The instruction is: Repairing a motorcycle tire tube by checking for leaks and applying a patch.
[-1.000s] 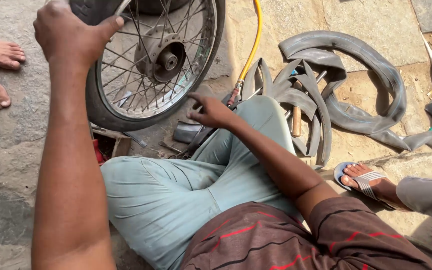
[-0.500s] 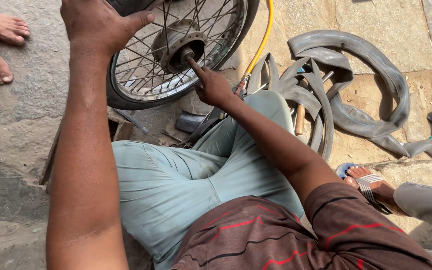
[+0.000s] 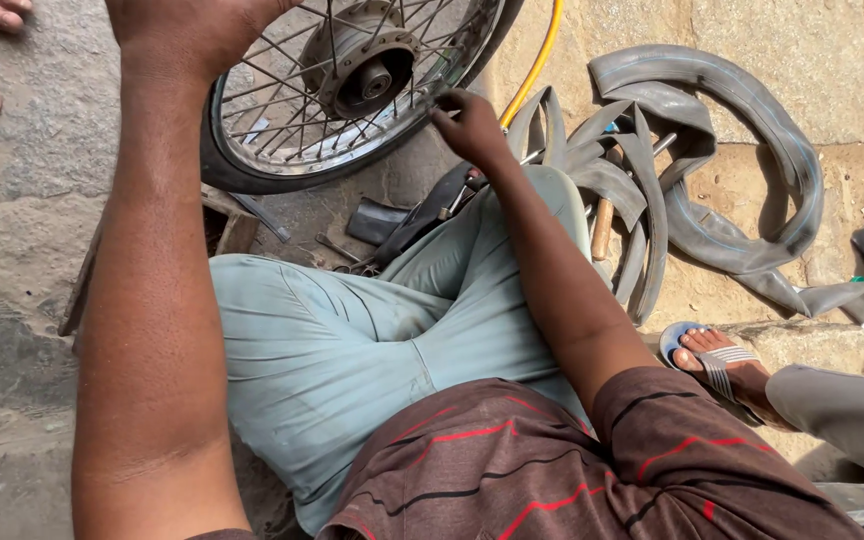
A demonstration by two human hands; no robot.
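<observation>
1. The left hand [image 3: 187, 30] grips the top of the spoked motorcycle wheel [image 3: 352, 90], which stands on the stone ground [image 3: 32, 200] before the person's knees; if that hold loosens, the wheel could tip.
2. The right hand [image 3: 470, 125], fingers curled at the rim, could catch between the spokes.
3. Whether it holds anything cannot be told; the wheel's top is cut off, and the inner tubes [image 3: 692, 150] lie just beside.

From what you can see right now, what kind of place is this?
Probably an outdoor roadside tyre repair spot. A spoked wheel stands on stone paving, limp rubber inner tubes lie beside it, and a yellow hose runs past. The left hand steadies the wheel.
</observation>
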